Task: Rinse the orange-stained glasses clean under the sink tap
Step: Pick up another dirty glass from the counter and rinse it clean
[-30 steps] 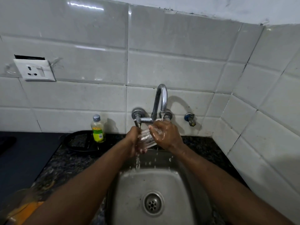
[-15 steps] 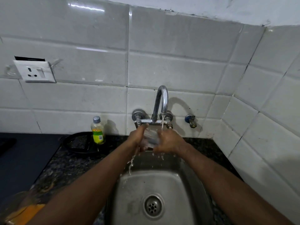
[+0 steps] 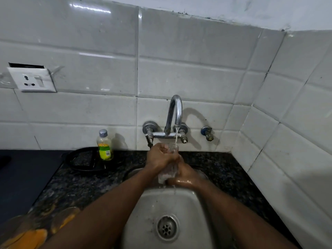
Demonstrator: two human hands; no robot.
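Note:
A clear glass (image 3: 168,170) stands upright over the steel sink (image 3: 188,203), its rim right under the chrome tap (image 3: 175,112). A thin stream of water (image 3: 176,137) runs into it. My left hand (image 3: 159,156) grips the glass's upper part, with fingers curled at its mouth. My wet right hand (image 3: 184,176) holds its lower part from the right. On the counter at the lower left stand blurred orange-stained glasses (image 3: 62,220), one of them (image 3: 27,236) at the frame's corner.
A small bottle with yellow-green liquid (image 3: 105,148) stands on a black round ring (image 3: 84,161) left of the tap. A wall socket (image 3: 31,79) sits at the left, a small valve (image 3: 207,133) right of the tap. Tiled walls close the back and right. The drain (image 3: 167,228) lies in the basin.
The glass went from tilted between both hands to upright under the stream. My left hand moved to its top and my right hand dropped to its lower part.

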